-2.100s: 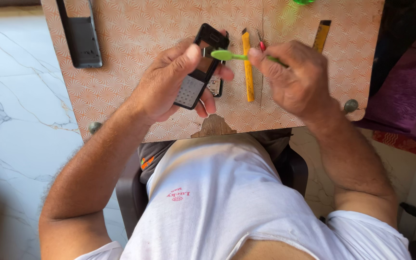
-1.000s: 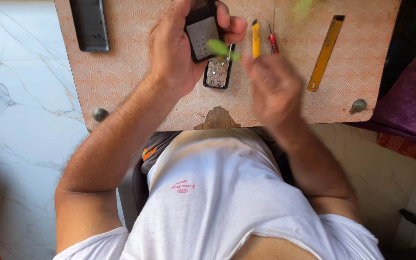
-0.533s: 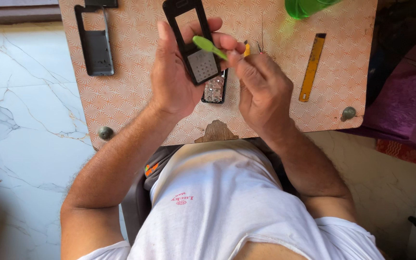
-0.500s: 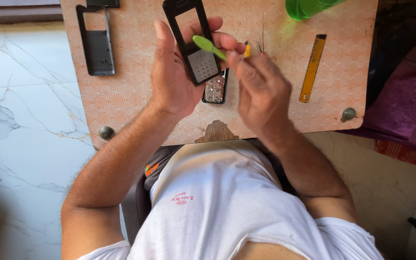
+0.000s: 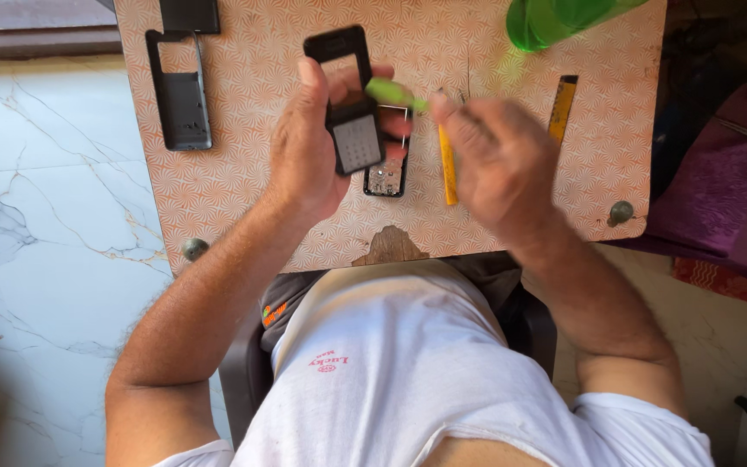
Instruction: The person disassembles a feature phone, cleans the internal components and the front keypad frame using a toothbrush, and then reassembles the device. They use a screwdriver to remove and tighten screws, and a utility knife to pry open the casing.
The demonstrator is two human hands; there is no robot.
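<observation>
Left hand grip wrapped around a black phone front frame, thumb on one long edge, fingers behind; keypad section sits in the grip, empty screen window sticks out past the fingertips, away from the body. Frame's long axis runs roughly straight away from the person, slightly tilted.

Right hand is motion-blurred; grip looks pinched on a green tool, exact finger closure hard to tell. Tool lies crosswise to the frame's long axis, tip pointing left toward the frame, just at its right edge near the left fingers. So the frame lies directly left of the right grip, close; left hand already has it.

Below the left grip, on the patterned bench: small circuit board piece. Just under the right grip: yellow tool. Well left of both: black back cover. Green bottle beyond the right hand.
</observation>
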